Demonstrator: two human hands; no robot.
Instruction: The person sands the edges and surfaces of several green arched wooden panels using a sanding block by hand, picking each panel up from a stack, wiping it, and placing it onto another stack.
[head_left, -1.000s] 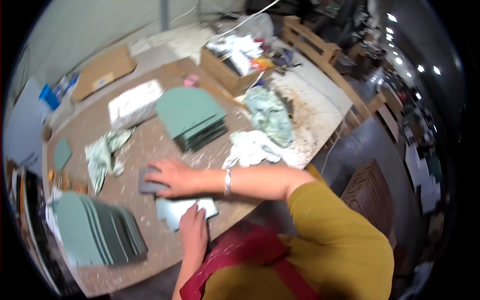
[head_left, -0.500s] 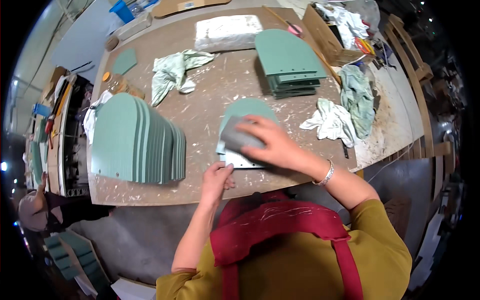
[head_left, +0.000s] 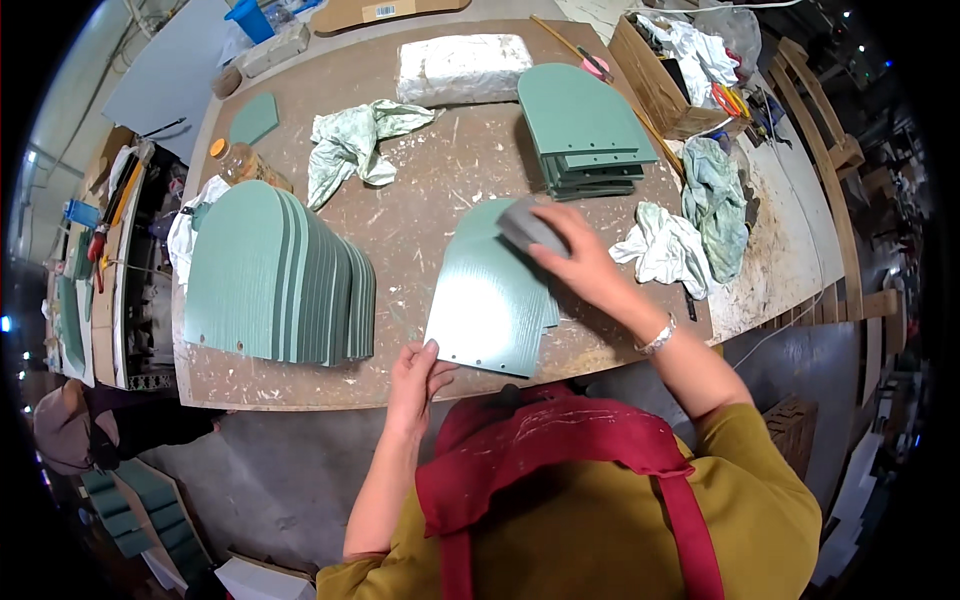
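Observation:
A pale green round-topped panel [head_left: 480, 300] with small holes along its straight edge lies on the table before me, slightly turned, with light glaring off its face. Part of another green piece shows from under its right side. My right hand [head_left: 582, 258] is closed around a grey sanding block [head_left: 527, 228] at the panel's upper right. With the thumb on top, my left hand [head_left: 415, 382] grips the panel's near left corner. Left of it stands a thick row of similar green panels [head_left: 238, 275]. A smaller stack of green panels [head_left: 580, 110] lies at the far right.
On the brown table [head_left: 290, 385] are a crumpled cloth [head_left: 350, 150], a white-wrapped block [head_left: 465, 68] and an orange-lidded jar [head_left: 240, 162]. Rags [head_left: 665, 245] and a cardboard box [head_left: 660, 95] sit at the right. Another person [head_left: 70, 425] is at the far left.
My right hand has moved the sanding block up and right across the panel. The panel now sits turned, its near edge closer to me. My left hand stays at its corner.

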